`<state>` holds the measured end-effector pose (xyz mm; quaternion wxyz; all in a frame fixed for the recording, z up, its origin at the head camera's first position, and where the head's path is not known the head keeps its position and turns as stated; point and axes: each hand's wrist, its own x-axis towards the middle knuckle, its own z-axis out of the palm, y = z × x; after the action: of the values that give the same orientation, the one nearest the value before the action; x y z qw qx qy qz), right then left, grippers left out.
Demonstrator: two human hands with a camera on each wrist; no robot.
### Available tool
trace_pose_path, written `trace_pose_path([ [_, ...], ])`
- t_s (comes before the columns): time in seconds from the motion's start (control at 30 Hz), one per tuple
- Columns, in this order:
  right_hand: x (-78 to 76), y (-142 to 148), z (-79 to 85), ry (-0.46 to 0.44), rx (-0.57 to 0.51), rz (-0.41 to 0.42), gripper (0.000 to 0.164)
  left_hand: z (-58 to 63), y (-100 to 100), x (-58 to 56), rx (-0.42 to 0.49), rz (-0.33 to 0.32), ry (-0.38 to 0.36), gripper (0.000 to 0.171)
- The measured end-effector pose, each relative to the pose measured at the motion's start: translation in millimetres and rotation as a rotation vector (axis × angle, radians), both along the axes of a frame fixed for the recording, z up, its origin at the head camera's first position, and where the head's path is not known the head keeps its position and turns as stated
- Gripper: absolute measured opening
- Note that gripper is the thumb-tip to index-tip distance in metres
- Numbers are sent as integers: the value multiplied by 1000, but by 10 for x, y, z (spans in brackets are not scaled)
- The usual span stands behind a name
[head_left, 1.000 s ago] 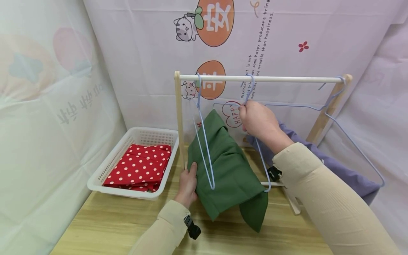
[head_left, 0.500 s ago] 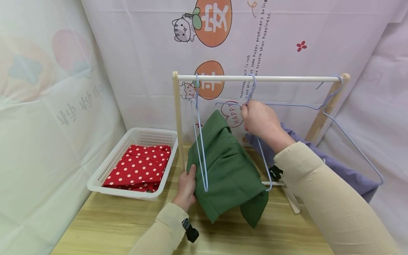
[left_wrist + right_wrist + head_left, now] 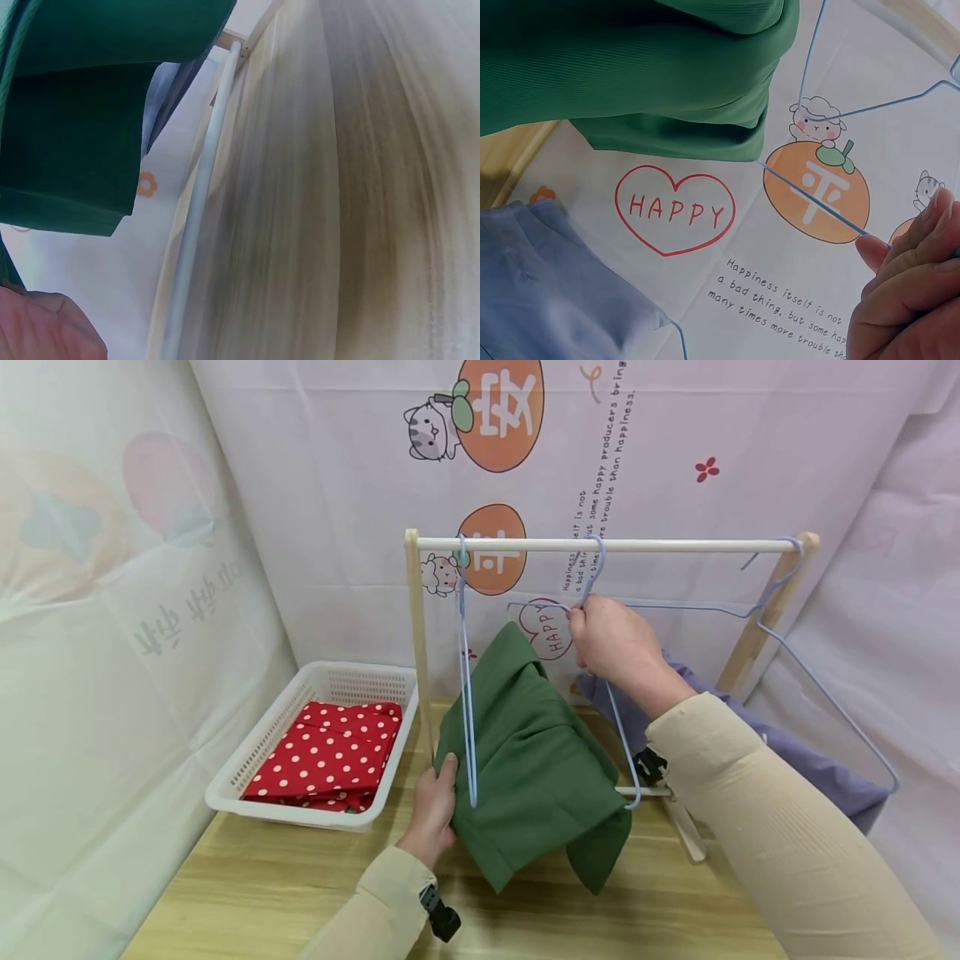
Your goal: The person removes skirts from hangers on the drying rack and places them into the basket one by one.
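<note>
We see the left grip [image 3: 431, 806] pinching the green cloth [image 3: 536, 760], which drapes over the middle hanger [image 3: 622, 731] below the rod [image 3: 675, 545], right grip [image 3: 615, 639] curled round that hanger's neck; letting go while it's lopsided could slide it off.

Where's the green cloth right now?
In the head view, the green cloth is near the middle, below the white rail. The left hand holds its left edge; the purple cloth is to its right.
</note>
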<state>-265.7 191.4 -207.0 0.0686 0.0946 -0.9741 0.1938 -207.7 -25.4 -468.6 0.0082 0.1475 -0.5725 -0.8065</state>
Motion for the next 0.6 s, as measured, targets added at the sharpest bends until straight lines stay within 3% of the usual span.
trace_pose_path([
  [0.6,-13,-12,-15,-4,-14,-4,42,-22,-79,198,-4,-11,-1,55],
])
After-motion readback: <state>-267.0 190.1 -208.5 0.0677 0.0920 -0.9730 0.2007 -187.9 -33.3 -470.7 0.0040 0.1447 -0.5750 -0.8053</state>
